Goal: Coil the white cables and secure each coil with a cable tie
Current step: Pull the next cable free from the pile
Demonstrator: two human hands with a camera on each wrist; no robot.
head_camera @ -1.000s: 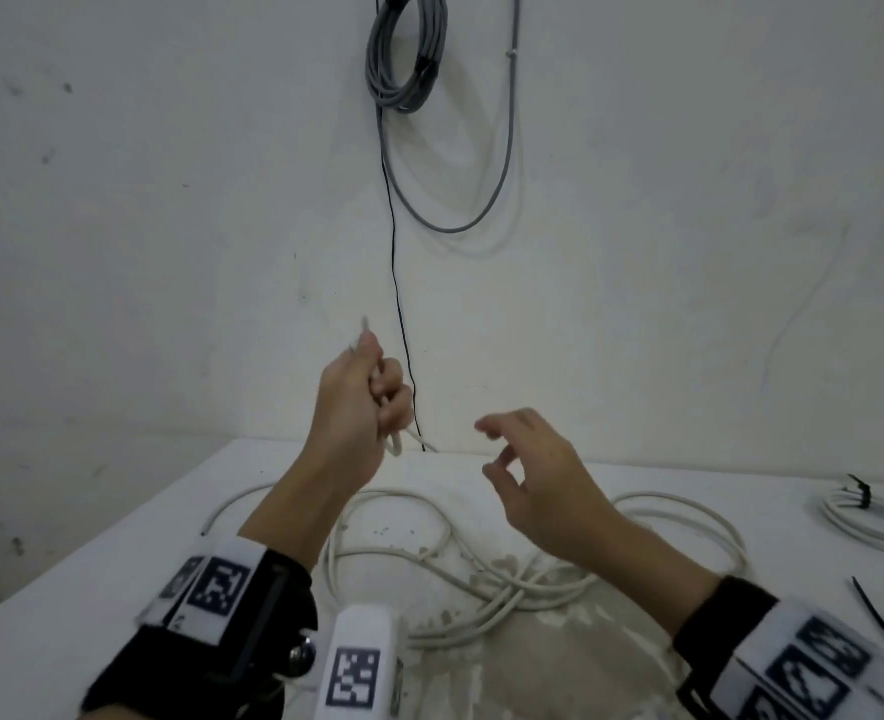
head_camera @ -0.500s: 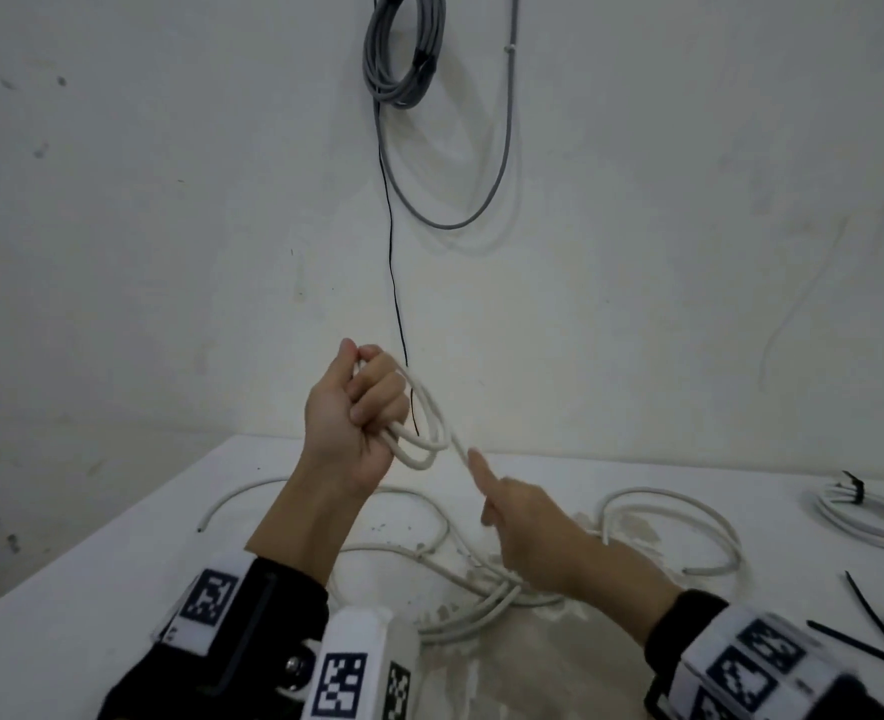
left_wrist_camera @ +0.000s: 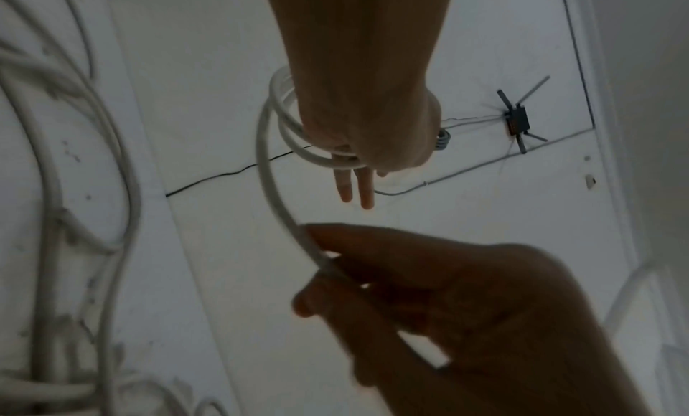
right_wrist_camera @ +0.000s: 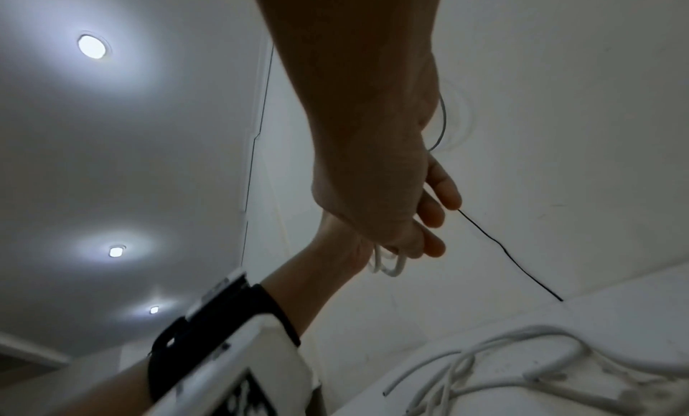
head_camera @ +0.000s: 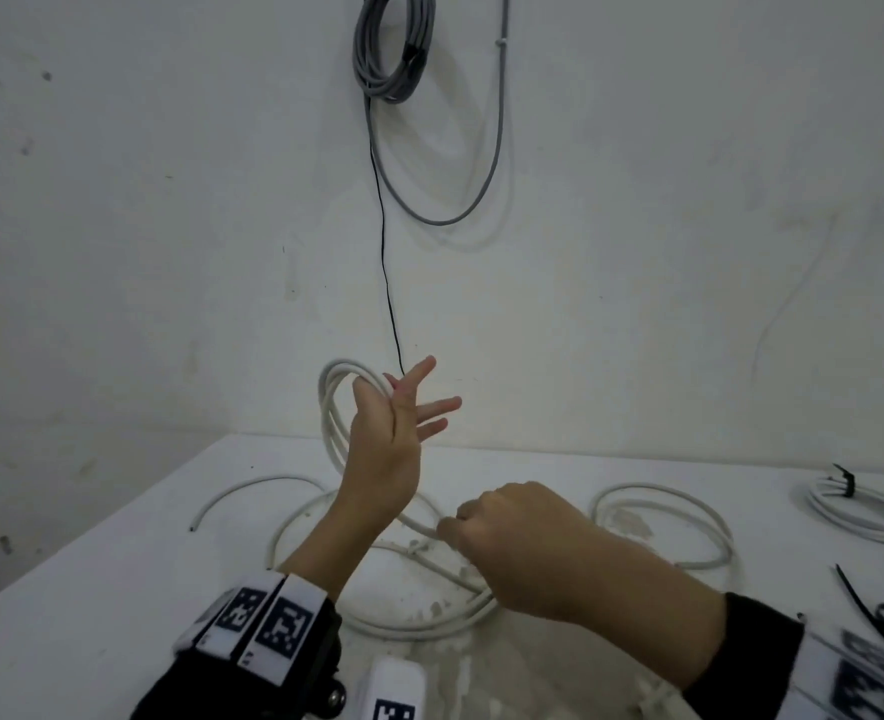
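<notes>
White wall and white table (head_camera: 117, 574) are being recorded as the setting; a grey cable bundle (head_camera: 393, 49) is hanging on the wall. On the table, a finished coil (head_camera: 863, 511) bound with a black tie is lying at the far right edge, and loose black cable ties (head_camera: 876, 610) are lying nearer the front right corner.

The left hand (head_camera: 385, 449) is being held raised above the table's middle, fingers straightened and spread, with two or three turns of the white cable (head_camera: 333, 407) being carried around the palm. The right hand (head_camera: 523, 548) is being held lower and to the right, just above the table, its fingers curled and pinching the running length of the same cable. The remaining slack (head_camera: 689, 511) is lying in loose loops across the table's middle.

The free run is descending from the raised coil down-right to the right hand, so the next turn is judged to require the right hand being carried up and over the left palm. Tying is not yet begun on this coil.
</notes>
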